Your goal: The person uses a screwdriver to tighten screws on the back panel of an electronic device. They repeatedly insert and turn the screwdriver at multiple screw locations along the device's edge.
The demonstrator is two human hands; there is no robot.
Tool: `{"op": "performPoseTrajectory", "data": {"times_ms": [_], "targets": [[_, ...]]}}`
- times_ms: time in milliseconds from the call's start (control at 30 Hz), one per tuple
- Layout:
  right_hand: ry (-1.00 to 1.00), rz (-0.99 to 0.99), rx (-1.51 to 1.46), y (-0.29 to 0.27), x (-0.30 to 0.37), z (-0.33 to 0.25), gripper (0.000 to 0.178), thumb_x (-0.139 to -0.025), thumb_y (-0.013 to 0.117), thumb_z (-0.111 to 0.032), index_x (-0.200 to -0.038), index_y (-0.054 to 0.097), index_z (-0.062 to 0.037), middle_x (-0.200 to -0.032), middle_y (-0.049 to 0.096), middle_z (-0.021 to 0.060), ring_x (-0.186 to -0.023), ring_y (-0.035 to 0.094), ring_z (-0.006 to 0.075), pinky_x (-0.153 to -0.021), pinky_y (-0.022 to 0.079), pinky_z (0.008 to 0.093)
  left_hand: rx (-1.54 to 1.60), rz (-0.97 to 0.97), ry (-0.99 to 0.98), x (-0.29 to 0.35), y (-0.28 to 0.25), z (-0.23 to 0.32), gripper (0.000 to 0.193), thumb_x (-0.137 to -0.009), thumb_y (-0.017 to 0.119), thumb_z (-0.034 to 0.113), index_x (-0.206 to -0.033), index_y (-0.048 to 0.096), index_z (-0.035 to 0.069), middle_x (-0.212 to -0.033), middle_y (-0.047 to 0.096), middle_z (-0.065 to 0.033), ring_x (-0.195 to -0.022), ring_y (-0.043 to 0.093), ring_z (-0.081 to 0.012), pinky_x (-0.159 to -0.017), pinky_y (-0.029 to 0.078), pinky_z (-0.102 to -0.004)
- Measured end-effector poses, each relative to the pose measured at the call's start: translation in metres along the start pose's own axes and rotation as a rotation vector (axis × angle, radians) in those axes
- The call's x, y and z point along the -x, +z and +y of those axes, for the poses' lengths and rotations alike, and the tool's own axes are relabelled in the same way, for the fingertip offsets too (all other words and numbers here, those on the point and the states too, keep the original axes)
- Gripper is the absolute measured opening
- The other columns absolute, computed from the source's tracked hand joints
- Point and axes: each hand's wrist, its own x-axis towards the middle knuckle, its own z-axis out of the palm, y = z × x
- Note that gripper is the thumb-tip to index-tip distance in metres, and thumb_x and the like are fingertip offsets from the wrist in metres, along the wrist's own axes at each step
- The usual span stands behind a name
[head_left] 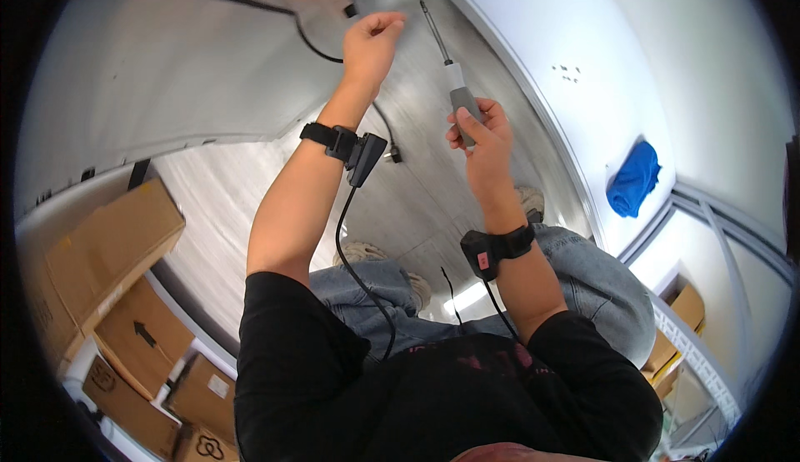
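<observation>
My right hand is wrapped round the grey handle of a screwdriver, whose metal shaft points up and away to the far end. To its left, my left hand is raised with thumb and fingers pinched together. Whatever its fingertips hold, if anything, is too small to make out. A black cable passes behind the left wrist, and a plug hangs or lies below it near the floor. Another black connector is just beyond the left hand.
A large pale panel fills the left. On the right stands a white surface with a blue cloth and a few small dark bits. Cardboard boxes are stacked at lower left. My legs are bent over the grey floor.
</observation>
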Motion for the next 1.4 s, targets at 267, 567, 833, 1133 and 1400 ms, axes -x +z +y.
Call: {"op": "performPoseTrajectory", "data": {"times_ms": [267,567,833,1133,1400], "targets": [[-0.05,0.183,-0.082,-0.06,-0.002,-0.001,0.027,-0.084,0.066,-0.015,-0.1,0.048,-0.0031,-0.081,0.059,0.008,-0.061,0.055,0.0129,-0.055,0.044,0.0273,-0.361,-0.328,0.286,-0.006,0.104,-0.039,0.018,-0.077,0.066,0.015,-0.093,0.069,0.008,-0.09,0.067,-0.0081,-0.085,0.062,-0.0226,-0.077,0.048,-0.0334],[-0.123,0.508,-0.013,-0.134,-0.001,-0.008,0.021,-0.084,0.064,-0.009,-0.097,0.048,-0.0041,-0.079,0.059,0.0074,-0.061,0.054,0.0142,-0.055,0.042,0.0277,-0.718,-0.399,0.623,0.002,0.224,-0.052,0.024,-0.077,0.069,0.018,-0.098,0.065,0.006,-0.091,0.064,-0.009,-0.086,0.058,-0.0266,-0.076,0.046,-0.038],[-0.205,0.56,-0.027,-0.165,0.015,0.002,0.023,-0.082,0.067,-0.008,-0.095,0.048,-0.0041,-0.077,0.055,0.0038,-0.058,0.052,0.0096,-0.052,0.042,0.0235,-0.956,-0.37,0.815,0.001,0.256,-0.062,0.012,-0.082,0.063,0.017,-0.086,0.06,0.007,-0.084,0.062,-0.0102,-0.083,0.057,-0.0292,-0.073,0.046,-0.0398],[-0.148,0.52,0.008,-0.155,0.017,0.006,0.02,-0.083,0.064,-0.008,-0.095,0.049,-0.0023,-0.077,0.058,0.0072,-0.059,0.054,0.0139,-0.054,0.042,0.0272,-0.994,-0.432,0.796,-0.007,0.25,-0.061,0.016,-0.081,0.062,0.014,-0.089,0.057,0.001,-0.087,0.06,-0.0149,-0.086,0.057,-0.0311,-0.076,0.048,-0.0391],[-0.139,0.476,0.005,-0.141,0.021,0.002,0.02,-0.083,0.064,-0.007,-0.095,0.049,-0.0032,-0.077,0.058,0.0074,-0.059,0.054,0.0138,-0.053,0.042,0.0272,-0.749,-0.471,0.805,-0.017,0.231,-0.072,0.009,-0.08,0.06,0.009,-0.086,0.061,0.003,-0.088,0.061,-0.015,-0.081,0.057,-0.0293,-0.073,0.048,-0.0381]]}}
